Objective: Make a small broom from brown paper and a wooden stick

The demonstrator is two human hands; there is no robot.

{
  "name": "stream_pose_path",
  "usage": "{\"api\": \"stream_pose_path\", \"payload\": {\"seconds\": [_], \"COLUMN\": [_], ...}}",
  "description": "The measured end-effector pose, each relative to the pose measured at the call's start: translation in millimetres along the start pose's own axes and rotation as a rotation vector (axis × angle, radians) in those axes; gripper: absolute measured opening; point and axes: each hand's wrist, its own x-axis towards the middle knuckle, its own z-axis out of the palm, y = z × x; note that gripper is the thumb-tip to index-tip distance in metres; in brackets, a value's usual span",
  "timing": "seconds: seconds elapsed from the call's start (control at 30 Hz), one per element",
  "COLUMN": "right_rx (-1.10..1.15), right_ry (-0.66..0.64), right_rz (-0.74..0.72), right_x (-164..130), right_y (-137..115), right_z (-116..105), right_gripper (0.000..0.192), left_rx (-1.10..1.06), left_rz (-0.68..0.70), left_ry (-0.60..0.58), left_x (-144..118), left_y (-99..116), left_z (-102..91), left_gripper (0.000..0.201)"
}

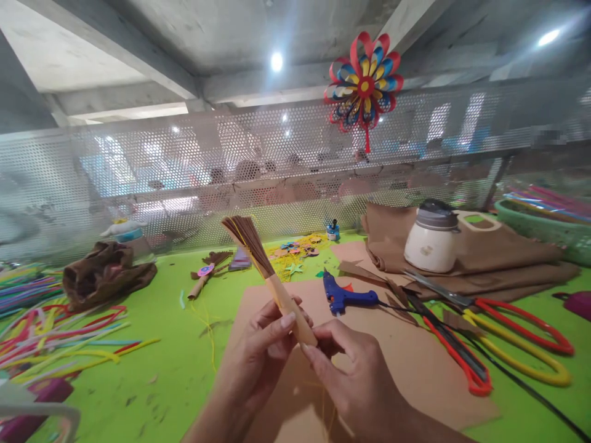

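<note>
A small handmade broom (281, 292) is held tilted over a tan paper sheet (392, 369). Its dark brown bristles fan out at the upper left, and its lower part is a smooth tan wrapped handle. My left hand (265, 338) is closed round the middle of the handle, thumb on top. At the handle's lower end, my right hand (353, 363) pinches it between thumb and fingers. Just beyond the hands, a blue glue gun (344, 295) lies on the sheet. Thin yellow strands hang below the hands.
Scissors with red and yellow handles (517, 332) and a red-edged cutter (457, 351) lie at right. Behind them, a white jug (431, 240) stands by folded brown cloth (498, 258). Colourful pipe cleaners (60, 332) spread at left. A perforated screen (277, 160) closes the table's back.
</note>
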Motion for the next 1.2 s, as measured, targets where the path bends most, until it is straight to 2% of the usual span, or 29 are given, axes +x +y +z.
{"api": "stream_pose_path", "payload": {"seconds": [0.13, 0.33, 0.57, 0.7, 0.8, 0.9, 1.0, 1.2], "right_rx": [0.028, 0.005, 0.012, -0.079, -0.13, -0.105, -0.07, -0.121], "right_ry": [0.003, -0.022, -0.058, -0.021, 0.005, -0.002, 0.0, 0.02], "right_rz": [0.002, 0.011, 0.077, -0.043, -0.135, -0.152, -0.161, -0.179], "right_x": [-1.3, 0.8, 0.0, 0.5, 1.4, 2.1, 2.4, -0.9], "right_y": [-2.1, -5.0, -7.1, -8.9, -8.8, -8.0, -7.3, -5.0], "right_z": [-0.7, -2.4, -0.7, -3.1, -4.8, -5.3, -5.0, -3.6], "right_gripper": [0.011, 0.011, 0.012, 0.008, 0.008, 0.008, 0.007, 0.005], "left_rx": [0.011, 0.033, 0.017, 0.013, 0.023, 0.061, 0.078, 0.043], "left_rz": [0.008, 0.022, -0.002, -0.006, 0.002, 0.0, -0.008, -0.027], "left_ry": [-0.01, 0.035, 0.053, 0.071, 0.036, -0.007, 0.003, -0.05], "left_x": [-0.1, -0.2, 1.4, -0.1, -0.5, -0.5, -0.6, -0.4], "left_y": [1.1, 0.3, -2.2, -0.9, -0.6, -0.9, -1.2, -0.6], "left_z": [1.3, 2.2, 0.1, 4.9, 6.1, 5.4, 5.2, 1.8], "left_gripper": [0.018, 0.016, 0.026, 0.028, 0.024, 0.017, 0.017, 0.016]}}
